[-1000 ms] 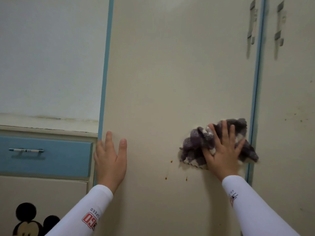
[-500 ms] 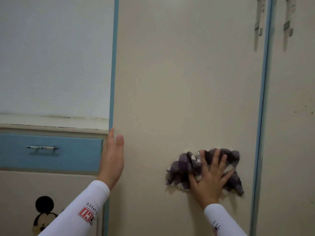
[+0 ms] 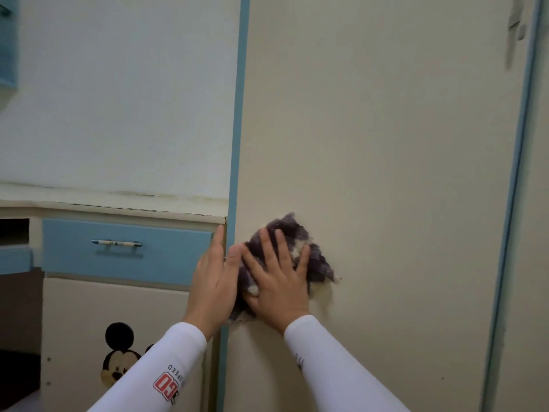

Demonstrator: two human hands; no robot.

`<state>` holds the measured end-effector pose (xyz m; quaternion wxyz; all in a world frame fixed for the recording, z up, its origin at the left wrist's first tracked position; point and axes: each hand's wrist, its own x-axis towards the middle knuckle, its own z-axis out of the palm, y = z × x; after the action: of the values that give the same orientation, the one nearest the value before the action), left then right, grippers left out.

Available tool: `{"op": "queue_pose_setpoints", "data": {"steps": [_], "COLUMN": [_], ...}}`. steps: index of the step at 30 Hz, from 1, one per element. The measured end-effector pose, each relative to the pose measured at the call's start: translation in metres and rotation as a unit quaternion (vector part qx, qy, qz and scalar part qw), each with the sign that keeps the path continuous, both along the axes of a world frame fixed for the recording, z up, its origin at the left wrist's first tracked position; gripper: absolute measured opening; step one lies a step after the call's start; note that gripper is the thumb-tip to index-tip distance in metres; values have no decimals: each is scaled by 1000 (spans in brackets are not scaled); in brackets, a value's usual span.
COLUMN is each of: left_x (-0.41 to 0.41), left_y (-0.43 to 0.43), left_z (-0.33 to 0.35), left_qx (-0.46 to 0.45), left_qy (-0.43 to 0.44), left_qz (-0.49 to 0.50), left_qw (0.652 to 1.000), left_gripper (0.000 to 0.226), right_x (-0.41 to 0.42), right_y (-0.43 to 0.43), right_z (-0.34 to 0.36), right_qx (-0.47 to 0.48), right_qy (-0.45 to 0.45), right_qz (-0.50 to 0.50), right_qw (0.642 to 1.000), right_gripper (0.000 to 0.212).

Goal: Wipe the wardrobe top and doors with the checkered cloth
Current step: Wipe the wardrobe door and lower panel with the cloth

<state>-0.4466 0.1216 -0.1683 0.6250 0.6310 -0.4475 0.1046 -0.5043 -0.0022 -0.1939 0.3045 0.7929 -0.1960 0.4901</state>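
**Head view.**

- Located low on the tall cream wardrobe door (image 3: 386, 144), close to its left side: the bunched dark purple-and-white checkered cloth (image 3: 319, 267).
- Pinned flat to the panel under the right hand (image 3: 277, 281), fingers spread and straight. Pressed only, not clasped.
- Left hand (image 3: 215, 281) likewise flat and unclenched, holding nothing. Laid along the blue vertical edge strip (image 3: 237, 114), thumb just beside the cloth.
- To the left, a blue drawer front (image 3: 166, 257) with a slim metal handle (image 3: 116, 243), and below it a cream cabinet panel bearing a cartoon mouse sticker (image 3: 118, 361).
- To the far right, a second blue strip (image 3: 517, 173) and a blurred door handle (image 3: 517, 25).
- Wardrobe top not in view.

**Risks, as judged.**

- Slip of the cloth: held by palm pressure alone, so likely to drop away if the pressure eases during a stroke.
- Patchy cleaning: with the cloth wadded, contact only at the folds, hence missed bands.
- Smearing: a faint yellowish mark (image 3: 326, 301) and a small speck (image 3: 338, 278) just right of the cloth, liable to be spread rather than lifted if passed over with a soiled fold.
- Collision: little room between cloth and left thumb, so a further leftward stroke likely to strike it or run off the door edge.
- Door movement: cannot tell whether latched; possible flexing or swing under a hard push.
- Coverage: large upper area of this door, and the right-hand door (image 3: 534, 233), apparently not yet reached from this position.
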Motion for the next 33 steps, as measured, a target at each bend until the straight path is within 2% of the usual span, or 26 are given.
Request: {"op": "queue_pose_setpoints", "data": {"steps": [3,9,14,17,20,25,29,33], "left_x": [4,7,3,-8,-22,-44,-62,-74], "left_y": [7,4,-9,-14,-19,-30,-46,-63], "left_z": [-5,-16,-29,-33,-34,-36,-40,-46], "left_qx": [13,44,98,100,79,56,113,179], "left_qy": [-24,-66,-84,-62,-17,41,55,40], "left_qz": [11,44,86,42,20,74,145,186], "left_qw": [1000,996,988,992,997,995,981,965], "left_gripper": [92,88,86,87,80,68,79,104], "right_x": [15,19,3,-12,-29,-71,-109,-143], "right_y": [11,16,6,-6,-15,-40,-62,-81], "right_z": [3,3,-33,-49,-54,-62,-71,-78], "right_qx": [-14,-9,-40,-83,-88,-90,-83,-62], "right_qy": [42,57,126,167,169,178,165,137], "right_qz": [7,20,13,-2,11,5,-25,-55], "right_qw": [999,998,991,983,982,980,982,987], "right_gripper": [70,67,68,71,69,71,75,73]}}
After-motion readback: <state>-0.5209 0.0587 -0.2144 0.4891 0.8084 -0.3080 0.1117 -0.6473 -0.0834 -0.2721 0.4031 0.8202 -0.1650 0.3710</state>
